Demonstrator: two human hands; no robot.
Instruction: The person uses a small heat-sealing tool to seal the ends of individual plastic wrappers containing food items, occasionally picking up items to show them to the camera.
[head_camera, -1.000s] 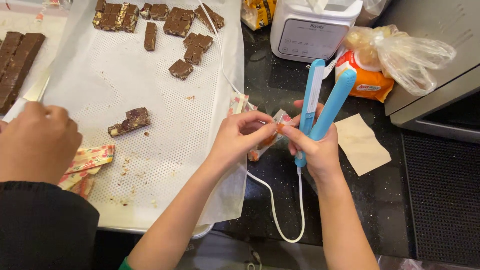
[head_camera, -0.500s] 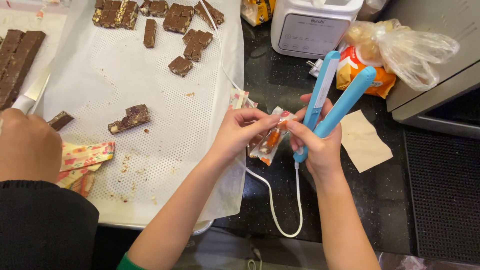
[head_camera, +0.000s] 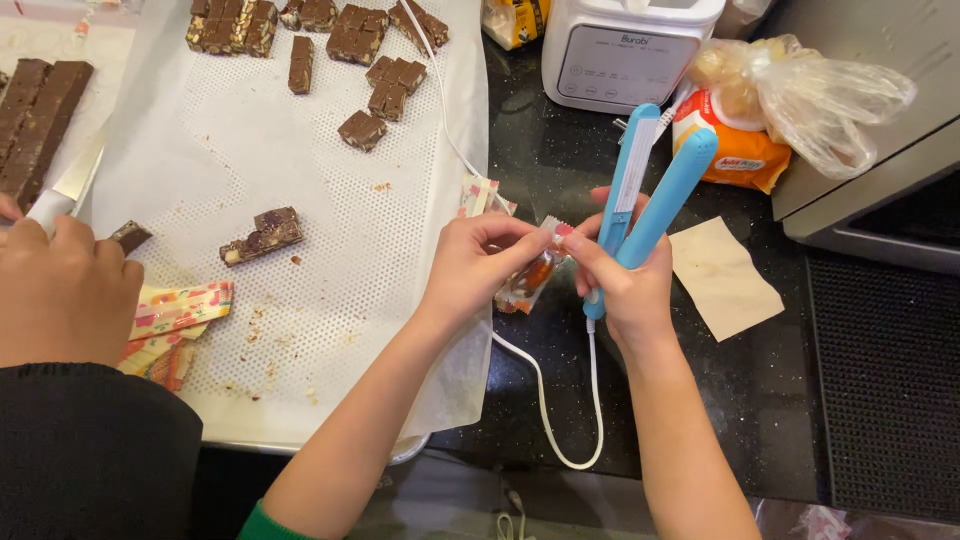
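Left hand (head_camera: 470, 265) pinches the top edge of a small candy wrapper (head_camera: 530, 280), thumb and forefinger closed on it — I note the wrapper hangs just left of the blue heat sealer (head_camera: 645, 195). Far left of the sealer, another person's hand (head_camera: 60, 295), black sleeve, is curled over a knife (head_camera: 65, 190); loose wrappers (head_camera: 170, 320) lie beside it. White perforated mat (head_camera: 330, 270), also left of the sealer, carries chocolate nut bar pieces (head_camera: 262, 235). Right hand (head_camera: 625, 285) grips the sealer's lower end, fingertips also touching the wrapper; sealer arms stand apart. White cord (head_camera: 545, 400) trails below. Paper square (head_camera: 722, 275) lies right of the sealer — plastic bag (head_camera: 800, 95) beyond it.
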